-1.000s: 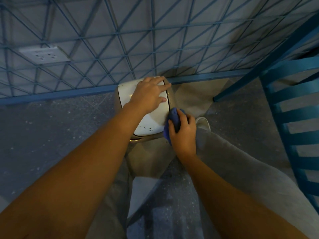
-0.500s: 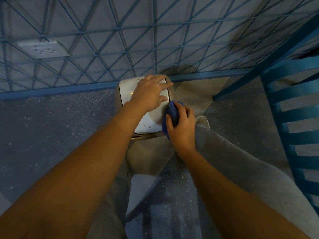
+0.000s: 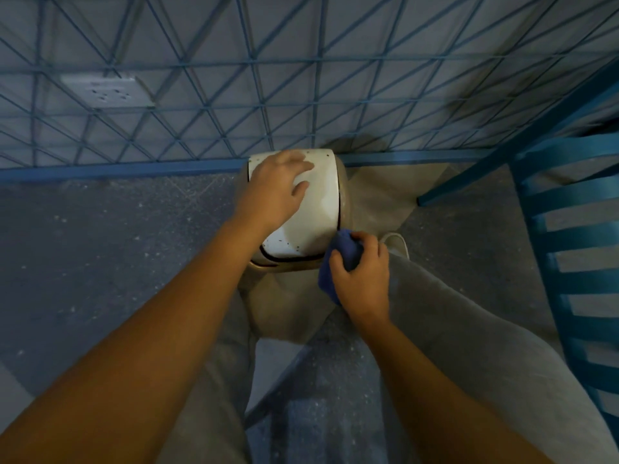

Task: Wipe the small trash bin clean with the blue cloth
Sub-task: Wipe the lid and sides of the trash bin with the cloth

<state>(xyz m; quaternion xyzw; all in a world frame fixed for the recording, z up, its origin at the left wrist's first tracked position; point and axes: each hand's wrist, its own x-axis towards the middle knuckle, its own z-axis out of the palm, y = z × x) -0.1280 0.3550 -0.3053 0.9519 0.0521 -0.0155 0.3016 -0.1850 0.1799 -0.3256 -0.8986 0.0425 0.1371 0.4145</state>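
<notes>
Small trash bin (image 3: 301, 229): on floor by wall, white lid speckled; wiping unfinished by my reckoning. Left hand (image 3: 274, 192) flat on lid. Right hand (image 3: 363, 272) grips blue cloth (image 3: 345, 249) against bin's near-right edge.

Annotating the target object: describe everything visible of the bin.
The bin is small and seen from above. It has a glossy white lid that looks like plastic, with dark specks near its front edge, set inside a dark seam in a beige body. It stands on the floor against the blue skirting. The left hand rests flat on the lid. The right hand holds a bunched blue cloth to its near right corner. Its lower body is hidden.
</notes>
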